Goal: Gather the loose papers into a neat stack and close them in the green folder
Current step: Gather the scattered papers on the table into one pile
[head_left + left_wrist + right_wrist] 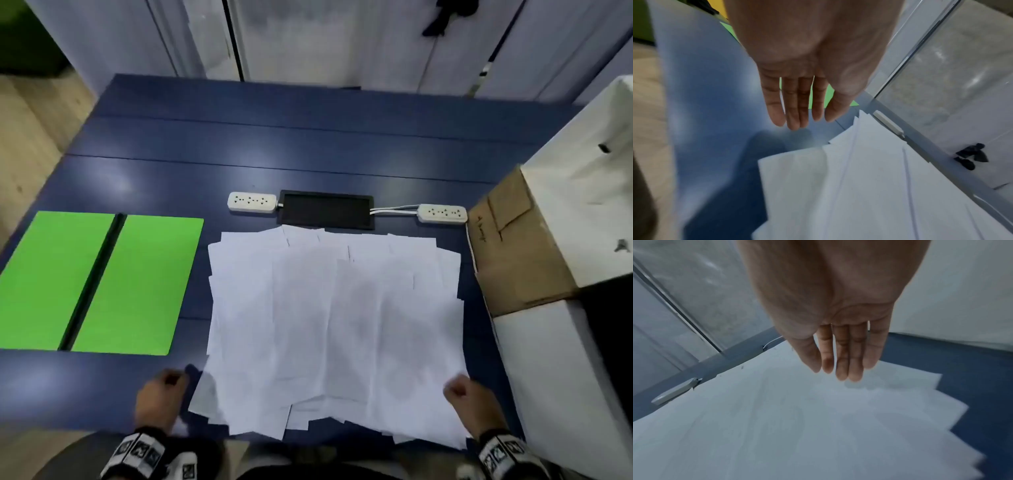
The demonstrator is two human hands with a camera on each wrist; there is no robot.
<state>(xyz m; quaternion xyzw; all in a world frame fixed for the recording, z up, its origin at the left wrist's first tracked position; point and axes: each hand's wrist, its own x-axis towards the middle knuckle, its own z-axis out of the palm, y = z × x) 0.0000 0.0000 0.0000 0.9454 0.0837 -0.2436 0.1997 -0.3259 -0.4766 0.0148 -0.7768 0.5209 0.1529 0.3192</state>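
Observation:
Several loose white papers [335, 325] lie fanned and overlapping in the middle of the blue table [274, 144]. To their left the green folder [137, 284] lies open and flat, with a black spine down its middle. My left hand [161, 394] hovers over bare table just beside the papers' near left corner. In the left wrist view its fingers [795, 110] are straight and hold nothing, with the papers [859, 186] below. My right hand [469, 401] is over the papers' near right corner. Its fingers [842, 356] are straight and empty above the sheets [797, 418].
Two white power strips [251, 202] [442, 213] flank a black cable hatch [325, 209] just behind the papers. A brown cardboard box [513, 253] and white boxes [582, 205] crowd the right edge. Grey cabinet doors stand behind the table.

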